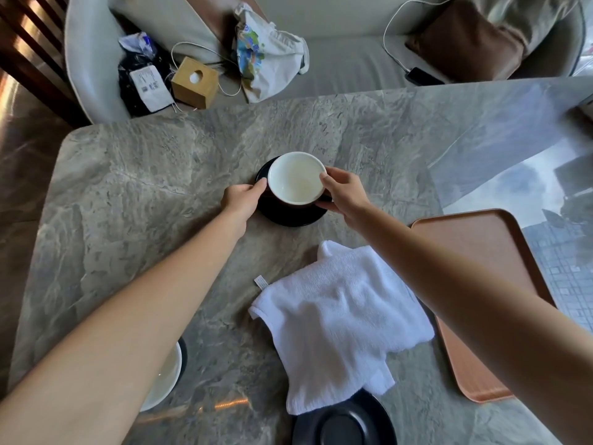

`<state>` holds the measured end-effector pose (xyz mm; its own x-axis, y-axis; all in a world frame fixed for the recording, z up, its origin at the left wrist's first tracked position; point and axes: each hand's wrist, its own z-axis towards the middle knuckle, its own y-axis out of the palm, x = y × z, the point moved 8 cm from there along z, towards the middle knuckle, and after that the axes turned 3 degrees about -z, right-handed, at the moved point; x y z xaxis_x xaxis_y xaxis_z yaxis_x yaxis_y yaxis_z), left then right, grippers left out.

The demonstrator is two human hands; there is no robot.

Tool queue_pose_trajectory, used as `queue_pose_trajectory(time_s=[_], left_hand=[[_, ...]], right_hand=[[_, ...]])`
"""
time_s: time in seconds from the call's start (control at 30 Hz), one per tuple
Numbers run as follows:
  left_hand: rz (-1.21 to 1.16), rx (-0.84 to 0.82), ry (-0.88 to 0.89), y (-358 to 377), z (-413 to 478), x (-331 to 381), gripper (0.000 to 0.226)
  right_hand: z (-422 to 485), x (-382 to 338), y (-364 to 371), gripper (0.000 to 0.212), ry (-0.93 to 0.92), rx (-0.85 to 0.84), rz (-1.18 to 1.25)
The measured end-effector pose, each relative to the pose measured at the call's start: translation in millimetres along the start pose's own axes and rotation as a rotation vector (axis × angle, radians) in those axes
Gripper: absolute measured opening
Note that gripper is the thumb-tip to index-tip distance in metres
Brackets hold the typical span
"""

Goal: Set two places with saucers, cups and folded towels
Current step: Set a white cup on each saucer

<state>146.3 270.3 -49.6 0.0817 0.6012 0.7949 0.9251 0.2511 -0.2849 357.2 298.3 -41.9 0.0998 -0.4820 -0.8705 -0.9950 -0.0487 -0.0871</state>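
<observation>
The right hand [345,195] grips the cup [296,178] from its right side. The thumb lies on the rim and the fingers are curled around the dark outer wall. The left hand [244,200] holds the left rim of the saucer [288,216]. Its thumb is on top, just beside the cup's wall, and its fingers are curled down at the edge.

The cup stands upright over the back part of this black saucer. I cannot tell if its bottom touches the saucer. Its inside is white, with only a faint yellowish trace at the bottom. Both are near the middle of the grey stone table [128,194], between the two hands.

Nearer to the person, a white towel [337,313] lies loosely folded under the right forearm, apart from the saucer. Its near corner lies over the second saucer [343,425], also black, at the table's near edge. At near left the second cup [163,380], white inside, is mostly hidden by the left forearm.

A pinkish tray [481,252] lies at the right, beside the towel. Beyond the table is a sofa [353,59] with a wooden box [194,81] and bags.
</observation>
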Motion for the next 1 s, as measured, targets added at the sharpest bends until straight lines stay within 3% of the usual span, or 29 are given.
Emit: queue_pose_trajectory(time_s=[0.2,0.5,0.77,1.0], left_hand=[[-0.016,-0.035,-0.035,-1,1,1,0.023],[-0.043,-0.037,-0.049,-4,-3,2,0.028],[-0.097,-0.097,-0.056,-10,-28,-8,0.037],[-0.138,-0.103,0.054,-50,-84,-21,0.048]], right_hand=[[2,-6,4,0.030,-0.026,0.004,-0.075],[0,-7,5,0.030,-0.032,0.019,-0.104],[-32,10,0,0.039,-0.075,0.184,-0.050],[-80,28,19,0.045,-0.087,0.155,-0.032]])
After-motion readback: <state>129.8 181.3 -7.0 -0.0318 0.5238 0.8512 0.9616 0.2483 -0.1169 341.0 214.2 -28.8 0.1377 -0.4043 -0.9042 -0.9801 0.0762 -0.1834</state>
